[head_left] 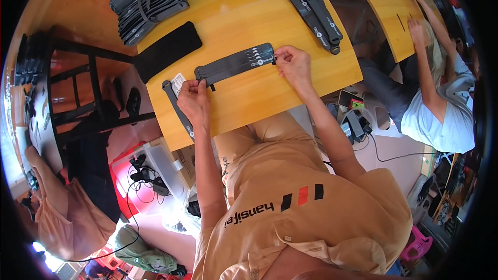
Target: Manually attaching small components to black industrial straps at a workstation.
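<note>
A fanned set of dark grey flat straps (233, 65) with rounded ends and pale printing lies across the wooden table in front of me. My left hand (194, 101) is closed at its left end, fingertips pressed together on the strap ends beside a small black tab. At the opposite end my right hand (293, 66) pinches the right edge, where a small dark bit shows at the fingertips. A single dark strap (176, 108) lies along the table's left edge, partly behind my left hand. A white label (178, 82) sits beside it.
A black cloth pouch (168, 51) overhangs the table's (249, 18) left edge. Behind it is a banded pile of straps (148, 8); more straps (314, 16) lie at the far right. A person (436, 106) works at another table on the right. A plastic bin (163, 168) with cables stands lower left.
</note>
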The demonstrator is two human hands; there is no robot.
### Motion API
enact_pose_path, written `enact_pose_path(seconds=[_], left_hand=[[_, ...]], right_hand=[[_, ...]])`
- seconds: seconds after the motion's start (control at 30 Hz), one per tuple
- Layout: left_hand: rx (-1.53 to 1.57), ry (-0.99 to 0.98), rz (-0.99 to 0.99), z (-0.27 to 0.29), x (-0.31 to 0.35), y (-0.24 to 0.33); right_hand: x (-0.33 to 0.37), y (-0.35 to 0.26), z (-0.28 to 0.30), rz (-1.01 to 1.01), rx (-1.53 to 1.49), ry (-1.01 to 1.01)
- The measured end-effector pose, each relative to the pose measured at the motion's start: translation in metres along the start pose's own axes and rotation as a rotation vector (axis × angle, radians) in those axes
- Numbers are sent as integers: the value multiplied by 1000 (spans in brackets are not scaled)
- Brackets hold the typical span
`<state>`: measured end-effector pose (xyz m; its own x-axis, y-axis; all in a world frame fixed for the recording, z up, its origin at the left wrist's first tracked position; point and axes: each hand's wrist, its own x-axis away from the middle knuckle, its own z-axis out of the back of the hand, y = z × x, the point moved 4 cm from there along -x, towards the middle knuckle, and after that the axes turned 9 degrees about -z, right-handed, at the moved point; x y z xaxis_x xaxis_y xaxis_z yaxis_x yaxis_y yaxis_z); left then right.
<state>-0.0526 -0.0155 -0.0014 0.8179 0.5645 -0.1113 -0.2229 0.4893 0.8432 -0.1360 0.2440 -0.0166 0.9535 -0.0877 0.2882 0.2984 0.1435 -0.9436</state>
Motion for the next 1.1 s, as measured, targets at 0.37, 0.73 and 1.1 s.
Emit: enact_pose_path(seconds=[0.37, 0.73, 1.1], left_hand=[[-38, -34, 31, 1, -3, -1], [-106, 9, -59, 1, -2, 0], [58, -15, -207, 18, 22, 19]], right_hand=[[2, -7, 0, 24, 78, 34], [-6, 1, 2, 152, 158, 71], [4, -12, 33, 448, 273, 123]])
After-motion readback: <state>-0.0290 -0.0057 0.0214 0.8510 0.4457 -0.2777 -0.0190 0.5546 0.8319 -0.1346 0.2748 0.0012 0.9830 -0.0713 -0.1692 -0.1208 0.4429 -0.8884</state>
